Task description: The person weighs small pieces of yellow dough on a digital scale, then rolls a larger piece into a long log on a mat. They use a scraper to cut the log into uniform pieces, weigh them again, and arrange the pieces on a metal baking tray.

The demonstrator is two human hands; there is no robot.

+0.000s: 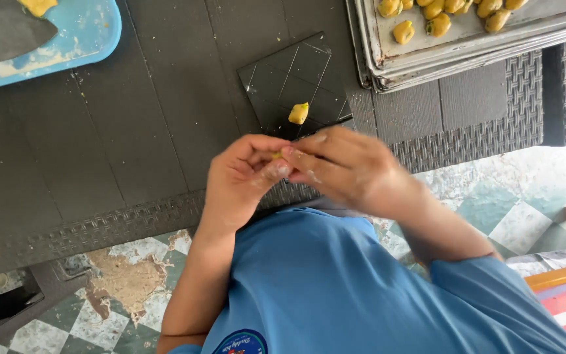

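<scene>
A: What do the hands do?
B: The left hand (240, 174) and right hand (339, 164) pinch a tiny yellow dough bit (276, 155) together, fingers curled, above the dark desk (99, 131).
A: Anything near?
B: Another dough piece (299, 113) on a black tile (296, 82).

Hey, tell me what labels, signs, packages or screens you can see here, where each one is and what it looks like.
Badge: on the front of the blue shirt, at the bottom edge of the picture; round, dark blue, with small light lettering and a bit of red, partly cut off.
No packages, signs or screens show.
</scene>
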